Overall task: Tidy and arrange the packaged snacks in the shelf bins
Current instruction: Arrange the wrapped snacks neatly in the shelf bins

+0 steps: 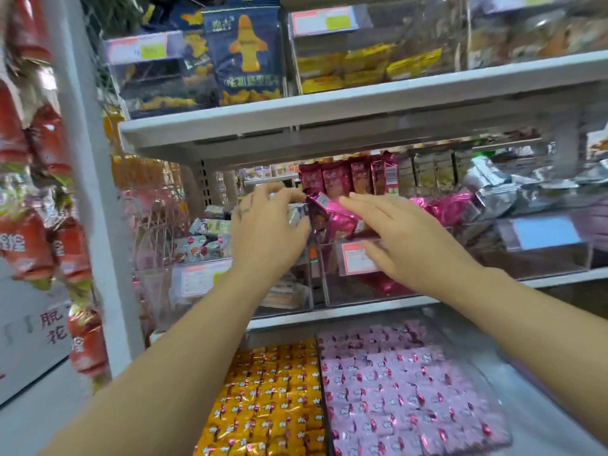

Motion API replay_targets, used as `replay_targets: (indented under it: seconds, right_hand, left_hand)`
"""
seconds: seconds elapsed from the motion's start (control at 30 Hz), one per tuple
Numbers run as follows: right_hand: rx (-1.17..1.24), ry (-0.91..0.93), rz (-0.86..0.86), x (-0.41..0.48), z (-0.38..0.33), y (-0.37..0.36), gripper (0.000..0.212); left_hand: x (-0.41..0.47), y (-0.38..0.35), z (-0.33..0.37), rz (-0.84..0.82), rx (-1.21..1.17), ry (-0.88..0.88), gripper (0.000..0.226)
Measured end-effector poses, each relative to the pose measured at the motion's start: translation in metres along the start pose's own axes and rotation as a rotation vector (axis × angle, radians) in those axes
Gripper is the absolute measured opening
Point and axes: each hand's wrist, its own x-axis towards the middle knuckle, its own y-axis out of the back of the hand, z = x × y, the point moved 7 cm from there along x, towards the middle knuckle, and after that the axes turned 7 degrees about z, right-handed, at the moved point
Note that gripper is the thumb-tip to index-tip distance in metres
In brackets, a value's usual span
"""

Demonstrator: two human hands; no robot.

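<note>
Both my hands reach into the middle shelf. My left hand (266,225) has its fingers curled round small snack packets (297,213) at the divide between two clear bins. My right hand (391,232) lies flat with straight fingers over a pile of shiny magenta packets (342,218) in the clear bin (332,291) with the pink price label. More magenta packets (444,205) lie further right in the pile. Dark red packs (348,177) stand upright in a row behind. The left clear bin (197,278) holds pale packets (204,240) with printed pictures.
The white shelf board (296,123) above carries bins of blue and yellow bags. Below lie trays of orange candies (269,399) and pink candies (404,390). Silver packets (500,189) fill a bin at right. Red bags (36,205) hang on the left post.
</note>
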Motion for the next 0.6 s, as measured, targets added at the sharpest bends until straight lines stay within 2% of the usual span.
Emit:
replay_targets:
  seconds: [0.07, 0.13, 0.23, 0.4, 0.6]
  right_hand:
    - [-0.031, 0.004, 0.036, -0.009, 0.013, 0.008, 0.062]
    - [-0.056, -0.028, 0.046, -0.019, 0.026, 0.014, 0.059]
    - [-0.111, -0.022, 0.049, -0.033, 0.035, 0.019, 0.059]
    - [-0.177, -0.131, 0.102, -0.045, 0.055, 0.022, 0.055]
    - [-0.204, -0.149, 0.091, -0.029, 0.065, 0.025, 0.049]
  left_hand:
    - [-0.001, 0.0, 0.019, -0.005, -0.101, -0.091, 0.036]
    - [-0.005, -0.009, 0.04, -0.107, -0.218, -0.199, 0.045]
    - [-0.012, -0.026, 0.057, -0.208, -0.227, -0.3, 0.048]
    - [-0.009, -0.033, 0.058, -0.138, -0.218, -0.311, 0.043]
    - [-0.003, -0.03, 0.054, 0.011, -0.25, -0.248, 0.039]
